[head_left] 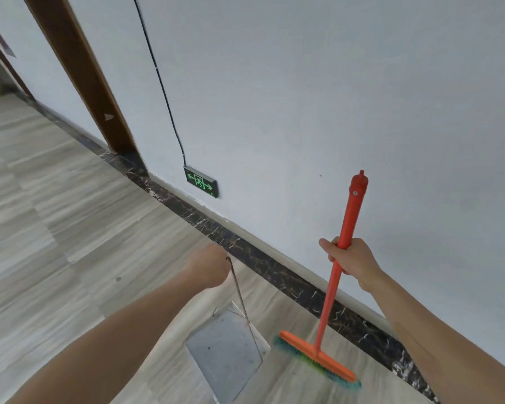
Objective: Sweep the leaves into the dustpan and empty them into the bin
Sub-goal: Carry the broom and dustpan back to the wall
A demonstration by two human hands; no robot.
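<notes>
Head view: one broom (330, 290) is gripped on its red handle by the right hand (352, 259), and one metal dustpan (225, 348) is hung from its thin wire handle, held in the curled left hand (209, 268). No leaves and no bin are seen, so the tools are probably being carried; leaves must be found next.

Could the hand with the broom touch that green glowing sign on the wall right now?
Probably not. The right hand grips the broom, and the sign sits low on the wall, well off to its left.
</notes>
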